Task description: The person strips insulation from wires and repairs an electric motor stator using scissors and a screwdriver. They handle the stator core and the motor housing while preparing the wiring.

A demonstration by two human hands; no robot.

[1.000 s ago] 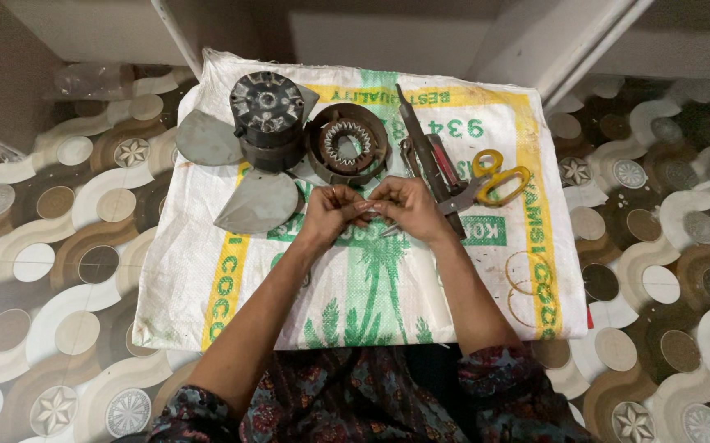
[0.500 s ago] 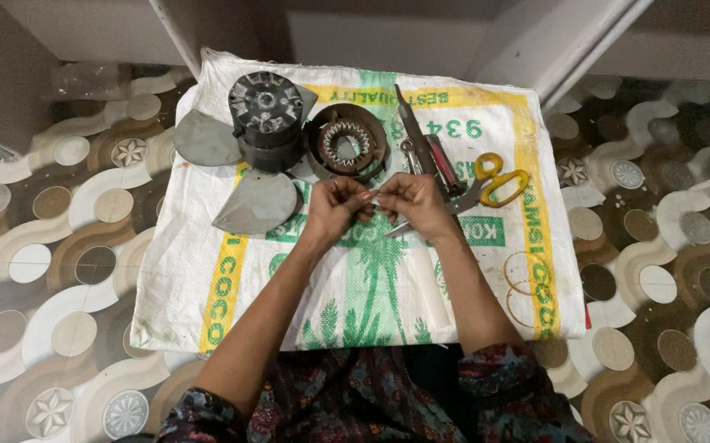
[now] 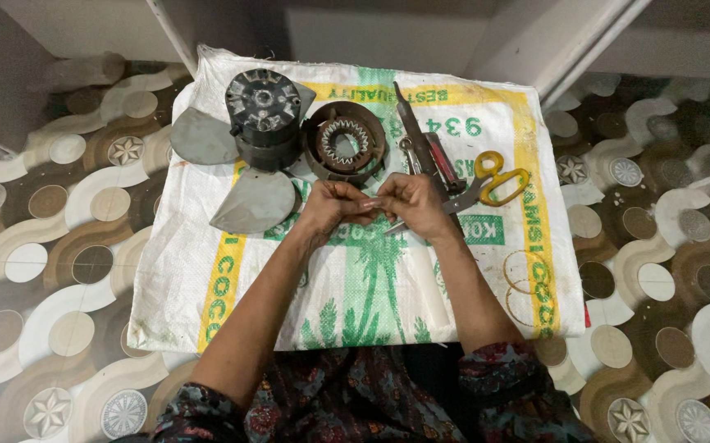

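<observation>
We see a patterned floor [image 3: 51, 246] of brown, cream and white curved shapes, and spread on it a white woven sack [image 3: 371, 279] with yellow stripes and green palm print, which carries everything else

Largest on the sack is the fan [image 3: 248, 139]: a dark round motor housing at the upper left with grey blades spreading out from it, one blade reaching over the sack's left edge and another lying toward us. Just beside it on the right sits a rusty round stator ring [image 3: 343, 143] with a toothed inner opening, touching or nearly touching the fan housing. To the right of the ring lies a long dark tool with a red body [image 3: 429, 148], slanting from the top of the sack down toward our right hand, and a pair of yellow-handled scissors [image 3: 490, 180] lies just beside it, its blades pointing toward our hands

Our two bare forearms come up from the bottom of the view and meet in the middle of the sack, just below the ring. Our left hand [image 3: 326, 209] and right hand [image 3: 412, 205] are both closed, fingertips pinched together on a small thin piece [image 3: 371, 202] held between them above the sack; it is too small for us to tell what it is
</observation>
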